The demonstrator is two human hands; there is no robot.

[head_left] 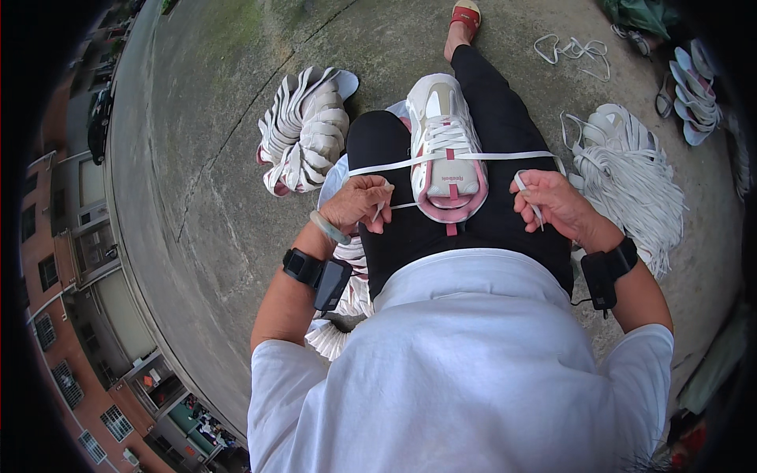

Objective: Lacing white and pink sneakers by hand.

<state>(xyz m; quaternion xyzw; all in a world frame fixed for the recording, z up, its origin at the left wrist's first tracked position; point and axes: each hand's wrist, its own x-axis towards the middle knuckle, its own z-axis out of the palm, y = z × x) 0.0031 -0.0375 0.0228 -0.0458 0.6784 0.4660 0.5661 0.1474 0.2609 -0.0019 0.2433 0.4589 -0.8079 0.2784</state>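
A white and beige sneaker (446, 150) with pink trim rests on my lap, its toe pointing away from me. White shoelace (516, 156) is threaded through its upper eyelets, and the two loose lengths run out sideways across my thighs. To the left of the shoe, my left hand (361, 202) is closed with the lace pinched between its fingers. On the other side, my right hand (550, 203) pinches the other length, whose tip hangs below the fingers. Neither hand touches the sneaker.
A curved stack of white shoe uppers (306, 132) sits on the concrete at left. At right lie a thick bundle of white laces (631, 185) and, farther off, a loose lace (574, 52). Stacked pale shoe pieces (694, 93) stand at far right.
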